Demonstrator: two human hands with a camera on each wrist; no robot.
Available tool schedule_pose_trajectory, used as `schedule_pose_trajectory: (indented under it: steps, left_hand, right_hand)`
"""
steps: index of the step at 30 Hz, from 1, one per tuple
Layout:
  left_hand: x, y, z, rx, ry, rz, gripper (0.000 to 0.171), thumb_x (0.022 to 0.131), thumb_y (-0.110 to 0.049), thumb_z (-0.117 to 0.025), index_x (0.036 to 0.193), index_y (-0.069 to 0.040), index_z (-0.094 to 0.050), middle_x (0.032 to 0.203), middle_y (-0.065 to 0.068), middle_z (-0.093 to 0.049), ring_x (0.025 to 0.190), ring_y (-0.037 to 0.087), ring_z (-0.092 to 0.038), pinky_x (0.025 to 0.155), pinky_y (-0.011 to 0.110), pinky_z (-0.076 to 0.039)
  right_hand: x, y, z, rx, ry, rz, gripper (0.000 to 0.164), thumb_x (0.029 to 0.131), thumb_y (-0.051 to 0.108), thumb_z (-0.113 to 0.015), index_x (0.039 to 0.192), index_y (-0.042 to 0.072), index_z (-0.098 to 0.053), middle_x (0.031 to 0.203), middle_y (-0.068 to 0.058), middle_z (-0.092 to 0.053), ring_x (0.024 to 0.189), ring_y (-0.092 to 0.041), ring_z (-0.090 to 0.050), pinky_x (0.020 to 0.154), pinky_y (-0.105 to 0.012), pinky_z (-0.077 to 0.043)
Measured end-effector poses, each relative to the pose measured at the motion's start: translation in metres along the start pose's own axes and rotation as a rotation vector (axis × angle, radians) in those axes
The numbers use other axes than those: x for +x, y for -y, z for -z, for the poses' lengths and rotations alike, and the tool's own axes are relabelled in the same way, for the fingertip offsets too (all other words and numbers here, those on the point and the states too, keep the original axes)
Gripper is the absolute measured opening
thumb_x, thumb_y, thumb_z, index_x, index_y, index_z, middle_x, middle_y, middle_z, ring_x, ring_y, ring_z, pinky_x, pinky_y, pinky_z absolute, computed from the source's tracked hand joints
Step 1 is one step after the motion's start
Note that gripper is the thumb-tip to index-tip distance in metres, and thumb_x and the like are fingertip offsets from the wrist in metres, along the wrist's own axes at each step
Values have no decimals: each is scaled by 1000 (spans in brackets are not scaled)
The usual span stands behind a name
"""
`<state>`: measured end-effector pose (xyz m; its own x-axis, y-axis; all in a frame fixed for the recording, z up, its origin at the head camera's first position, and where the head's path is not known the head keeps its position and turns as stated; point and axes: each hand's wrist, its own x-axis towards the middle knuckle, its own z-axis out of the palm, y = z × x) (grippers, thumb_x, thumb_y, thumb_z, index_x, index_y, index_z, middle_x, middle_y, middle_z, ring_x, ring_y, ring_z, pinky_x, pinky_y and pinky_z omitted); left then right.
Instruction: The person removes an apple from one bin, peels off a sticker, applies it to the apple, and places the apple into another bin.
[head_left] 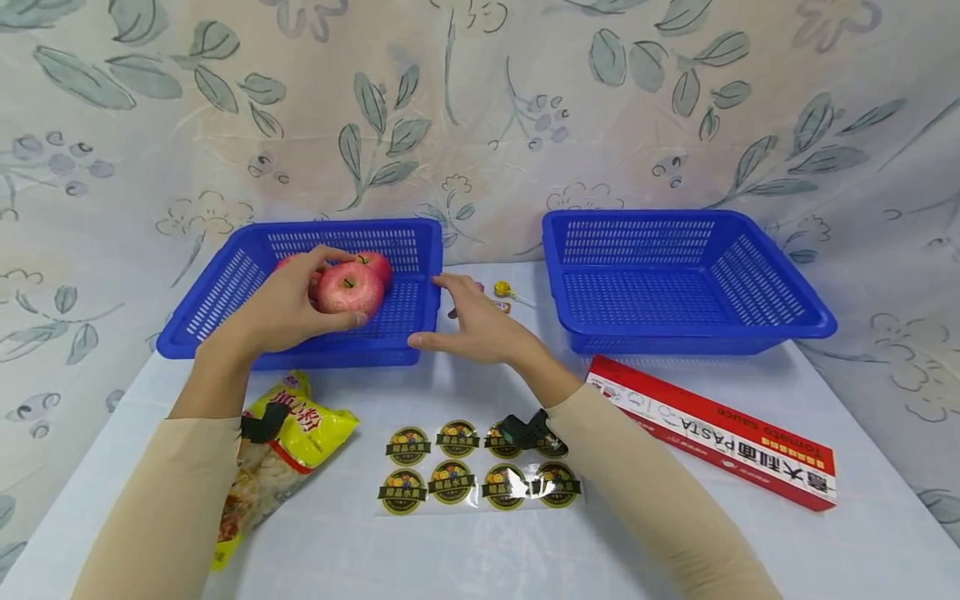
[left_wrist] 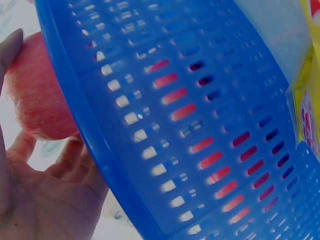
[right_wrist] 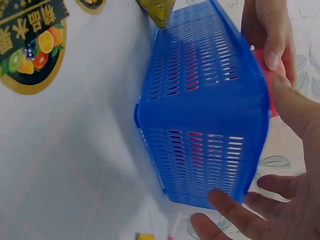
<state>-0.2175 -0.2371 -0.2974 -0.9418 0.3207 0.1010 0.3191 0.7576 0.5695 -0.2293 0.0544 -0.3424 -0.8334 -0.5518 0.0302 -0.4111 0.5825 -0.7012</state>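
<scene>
Near the apple basket (head_left: 375, 356), yellow bag (head_left: 287, 457).

Pink-red apple (head_left: 349, 293), solid blue baskets (head_left: 690, 343)
Yellow bag (head_left: 321, 427) — red-and-white pasta box (head_left: 712, 433) — black-and-gold stickers (head_left: 452, 482); pale backdrop (head_left: 487, 108) patterned with grey-green leaves.

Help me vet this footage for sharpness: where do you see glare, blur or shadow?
Head: the glossy stickers catch small white glare, but the box's large lettering is readable; left wrist: the fruit basket looks soft and hazy, the cloth beside the left hand washed out; right wrist: soft grey shadow on the table beside the basket.
</scene>
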Motion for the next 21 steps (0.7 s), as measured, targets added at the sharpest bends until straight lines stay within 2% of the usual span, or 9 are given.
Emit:
schedule_pose_trajectory:
  steps: [3,9,14,17,21]
  left_hand:
    - [-2,-6,-4,-39,-16,-23,79,82,-40,-87,147,-20,-45,134,12,-56,116,32,-57,97,56,-54]
    - [-6,-25,-12,-68,1,-47,84,80,-44,-88,149,-28,-44,138,4,-54,121,26,-53,97,53,-53]
    - [-9,-41,-19,-73,39,-63,87,78,-43,-89,148,-23,-41,140,2,-54,128,24,-52,99,51,-53]
    - [-11,-49,-24,-83,58,-85,89,77,-42,-90,147,-18,-41,134,4,-58,125,22,-54,97,47,-55]
    - [-13,-58,-34,-102,85,-129,87,76,-42,-91,145,-16,-44,129,1,-61,118,17,-58,94,44,-57]
  right_hand:
    - [-10,2,5,-45,0,3,98,91,62,-68,163,13,-21,162,-9,-31,130,-28,-55,100,-44,-52]
    - [-28,1,14,-40,-2,2,93,94,58,-67,163,14,-23,164,-4,-32,130,-24,-56,102,-42,-52]
    - [-42,-1,22,-9,-13,20,86,97,51,-67,161,11,-27,163,-4,-36,128,-25,-59,98,-42,-55]
    - [-53,-4,28,44,-35,45,80,98,45,-68,159,10,-31,161,-6,-41,126,-30,-61,94,-41,-57]
    - [-68,-8,34,73,-71,88,67,97,41,-70,152,13,-43,151,-2,-52,118,-24,-66,87,-36,-59]
